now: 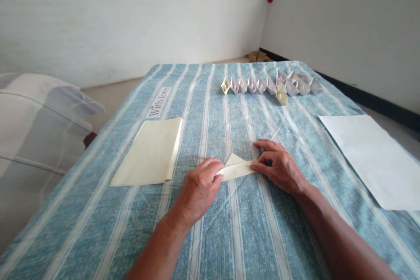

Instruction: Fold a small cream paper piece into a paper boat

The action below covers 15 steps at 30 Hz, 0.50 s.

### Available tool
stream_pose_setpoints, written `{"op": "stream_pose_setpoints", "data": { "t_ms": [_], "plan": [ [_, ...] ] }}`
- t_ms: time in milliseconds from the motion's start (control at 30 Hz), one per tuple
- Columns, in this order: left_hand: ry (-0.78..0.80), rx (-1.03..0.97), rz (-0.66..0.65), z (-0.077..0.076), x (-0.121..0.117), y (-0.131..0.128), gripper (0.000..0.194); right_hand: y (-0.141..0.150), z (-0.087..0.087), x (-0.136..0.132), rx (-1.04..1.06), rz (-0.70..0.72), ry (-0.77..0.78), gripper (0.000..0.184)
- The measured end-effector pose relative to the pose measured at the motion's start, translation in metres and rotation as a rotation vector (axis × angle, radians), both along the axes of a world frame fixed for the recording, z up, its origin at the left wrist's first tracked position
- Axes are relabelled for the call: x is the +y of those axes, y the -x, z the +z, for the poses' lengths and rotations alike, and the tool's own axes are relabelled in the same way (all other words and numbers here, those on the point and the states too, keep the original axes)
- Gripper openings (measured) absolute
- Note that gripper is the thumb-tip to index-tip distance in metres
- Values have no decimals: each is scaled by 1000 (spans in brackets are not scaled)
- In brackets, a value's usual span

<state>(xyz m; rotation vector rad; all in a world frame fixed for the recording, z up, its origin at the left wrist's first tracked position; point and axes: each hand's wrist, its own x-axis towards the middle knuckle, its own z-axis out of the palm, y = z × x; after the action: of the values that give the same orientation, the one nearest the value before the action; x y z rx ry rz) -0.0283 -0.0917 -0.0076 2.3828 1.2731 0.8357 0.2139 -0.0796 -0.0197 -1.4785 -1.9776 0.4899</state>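
Note:
A cream paper piece folded into a triangle with a flat band lies on the blue striped bedspread. My left hand pinches its left end between fingers and thumb. My right hand presses on its right end, fingers spread on the cloth and touching the paper. Beyond the hands stands a row of several small folded paper boats. A folded cream paper sheet lies to the left of my hands, and a flat white paper sheet lies to the right.
A white pillow lies left of the bed, whose far edge meets a pale floor. White walls stand behind. A black skirting strip runs along the right wall. A small cardboard piece sits in the far corner.

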Motion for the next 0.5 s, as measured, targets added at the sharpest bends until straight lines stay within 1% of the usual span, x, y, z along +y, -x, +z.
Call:
{"op": "stream_pose_setpoints", "data": {
  "t_ms": [500],
  "plan": [
    [-6, 28, -11, 1, 0, 1, 17, -1, -1, 0, 1, 6, -8, 17]
  ]
}}
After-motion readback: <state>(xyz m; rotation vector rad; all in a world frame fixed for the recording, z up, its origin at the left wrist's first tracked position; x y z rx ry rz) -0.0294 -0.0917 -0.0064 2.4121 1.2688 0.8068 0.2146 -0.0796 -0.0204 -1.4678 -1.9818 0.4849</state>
